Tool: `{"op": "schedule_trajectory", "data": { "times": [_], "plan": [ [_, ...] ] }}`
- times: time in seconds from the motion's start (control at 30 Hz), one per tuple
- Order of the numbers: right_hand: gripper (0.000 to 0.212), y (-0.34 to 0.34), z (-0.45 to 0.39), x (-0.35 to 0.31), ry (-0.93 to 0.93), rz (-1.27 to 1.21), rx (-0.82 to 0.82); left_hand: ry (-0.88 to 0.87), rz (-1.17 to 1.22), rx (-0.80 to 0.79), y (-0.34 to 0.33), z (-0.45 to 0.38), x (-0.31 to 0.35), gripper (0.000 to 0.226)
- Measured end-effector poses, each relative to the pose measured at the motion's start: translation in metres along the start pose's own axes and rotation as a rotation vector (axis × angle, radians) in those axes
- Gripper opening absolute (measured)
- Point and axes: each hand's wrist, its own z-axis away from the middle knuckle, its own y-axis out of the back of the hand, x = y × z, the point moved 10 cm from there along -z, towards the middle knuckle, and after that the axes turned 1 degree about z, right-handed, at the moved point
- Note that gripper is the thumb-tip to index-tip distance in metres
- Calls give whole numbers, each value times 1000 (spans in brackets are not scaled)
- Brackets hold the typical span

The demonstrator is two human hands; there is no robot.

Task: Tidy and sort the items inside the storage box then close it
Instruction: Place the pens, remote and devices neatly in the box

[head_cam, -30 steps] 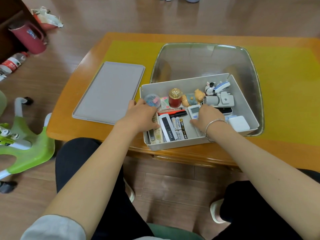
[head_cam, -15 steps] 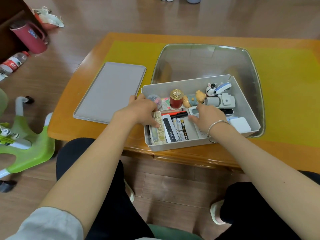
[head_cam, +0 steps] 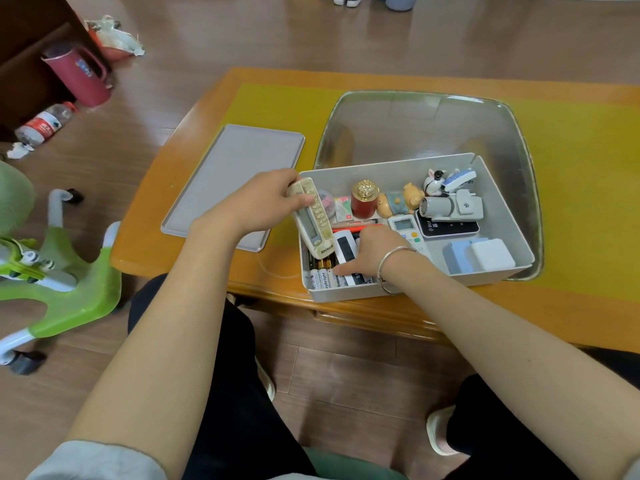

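The grey storage box (head_cam: 498,188) sits at the near edge of the table (head_cam: 194,109), partly over a clear tray (head_cam: 512,133), and its flat grey lid (head_cam: 235,181) lies on the table just to the left. The left hand (head_cam: 256,206) has its fingers and thumb curled round the far end of a cream remote (head_cam: 311,220) and holds it tilted, its near end dipping into the box's near-left corner above a row of batteries (head_cam: 323,277). The right hand (head_cam: 375,252) is low in the box with its fingers reaching left among the batteries and a white remote (head_cam: 346,249); from here I cannot tell whether those fingers pinch anything or only press. I take it the job in hand is to square up the batteries while the cream remote is held clear. To do that well, I would keep the remote lifted high enough that its lower end does not drag across the batteries, nudge them flush against the near wall with flat fingertips, then lay the remote down alongside the white one, parallel to the left wall. The red jar (head_cam: 362,202), the bear figure (head_cam: 398,202) and the other small toys at the far side stand close by, so a slow elbow is wise. The lid waits within easy reach for closing.
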Motion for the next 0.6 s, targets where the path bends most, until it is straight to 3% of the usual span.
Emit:
{"op": "schedule_trajectory", "data": {
  "times": [0.17, 0.43, 0.6],
  "plan": [
    [43, -4, -3, -5, 10, -58, -29, 16, 23, 91, 11, 6, -4, 24],
    [46, 12, 3, 48, -139, -184, -115, 87, 155, 273, 22, 8, -12, 24],
    [47, 2, 7, 44, -155, -224, -193, 126, 260, 263, 10, 8, -12, 17]
  ]
}}
